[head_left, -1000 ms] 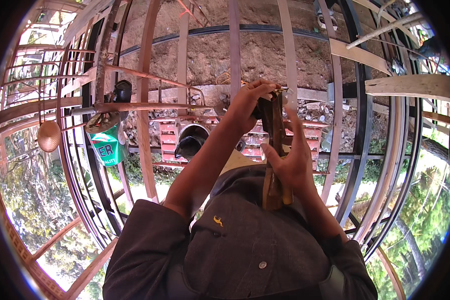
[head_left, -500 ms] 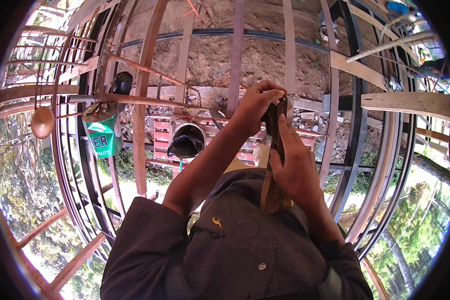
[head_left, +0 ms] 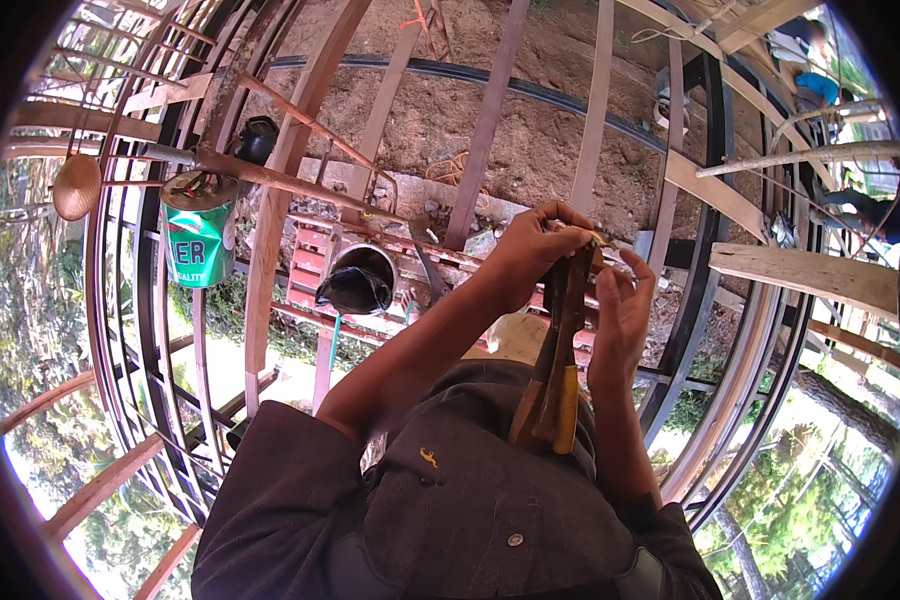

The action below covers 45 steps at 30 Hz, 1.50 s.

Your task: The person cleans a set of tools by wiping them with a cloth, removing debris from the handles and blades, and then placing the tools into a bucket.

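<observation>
- l. hand (head_left: 542, 250) curled round top of long brown tool (head_left: 567, 325)
- r. hand (head_left: 621, 312) was nr it, half-spread, no grip seen
- yellow handle (head_left: 567, 410) was over dk shirt (head_left: 450, 510)

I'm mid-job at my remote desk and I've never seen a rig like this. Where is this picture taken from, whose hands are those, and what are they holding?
There is no machine: these are a person's own bare hands. The picture comes from the left of two fisheye cameras on their head, looking down, so straight edges bend and the dark shirt fills the bottom.

The left hand pinches the top of a long dark piece; a yellow part shows at its lower end. I can't tell exactly what it is. The right hand is beside it, fingers apart.

Beyond are wooden slats and bare earth, with a green can at left.
</observation>
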{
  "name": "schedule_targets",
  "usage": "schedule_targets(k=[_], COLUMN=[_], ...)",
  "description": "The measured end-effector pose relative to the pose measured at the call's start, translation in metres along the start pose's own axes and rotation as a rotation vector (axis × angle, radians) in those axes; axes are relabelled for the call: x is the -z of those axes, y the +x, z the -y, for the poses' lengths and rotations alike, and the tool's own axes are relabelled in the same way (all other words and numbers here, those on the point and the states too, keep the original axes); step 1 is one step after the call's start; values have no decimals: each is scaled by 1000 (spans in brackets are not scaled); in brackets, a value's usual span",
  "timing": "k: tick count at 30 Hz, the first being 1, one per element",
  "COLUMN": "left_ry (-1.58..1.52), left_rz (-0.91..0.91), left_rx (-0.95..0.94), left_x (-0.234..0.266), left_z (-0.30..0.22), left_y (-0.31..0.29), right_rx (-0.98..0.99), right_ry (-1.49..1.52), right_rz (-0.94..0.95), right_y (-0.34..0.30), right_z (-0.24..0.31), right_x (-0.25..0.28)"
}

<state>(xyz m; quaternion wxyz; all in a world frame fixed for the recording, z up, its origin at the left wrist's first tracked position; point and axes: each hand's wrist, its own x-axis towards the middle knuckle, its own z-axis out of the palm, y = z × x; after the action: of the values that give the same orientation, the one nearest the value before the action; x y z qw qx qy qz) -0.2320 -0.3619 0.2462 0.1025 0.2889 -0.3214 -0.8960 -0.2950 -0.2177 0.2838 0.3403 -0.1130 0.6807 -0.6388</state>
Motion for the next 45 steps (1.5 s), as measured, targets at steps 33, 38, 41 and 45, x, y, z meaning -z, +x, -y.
schedule_targets(k=[33,38,41,45], left_ry=[33,21,-79,29], left_rz=[-150,-132,-66,-71], left_rx=[-185,-126,-138,-233], left_x=[33,30,31,31], left_z=[20,7,9,10], left_y=[-41,-49,-55,-67], right_rx=[-233,-227,-224,-231], right_ry=[4,67,43,31], right_rz=[195,181,187,168], right_y=[31,31,40,35], right_z=[2,1,-2,2], right_x=[-34,-33,-20,-27])
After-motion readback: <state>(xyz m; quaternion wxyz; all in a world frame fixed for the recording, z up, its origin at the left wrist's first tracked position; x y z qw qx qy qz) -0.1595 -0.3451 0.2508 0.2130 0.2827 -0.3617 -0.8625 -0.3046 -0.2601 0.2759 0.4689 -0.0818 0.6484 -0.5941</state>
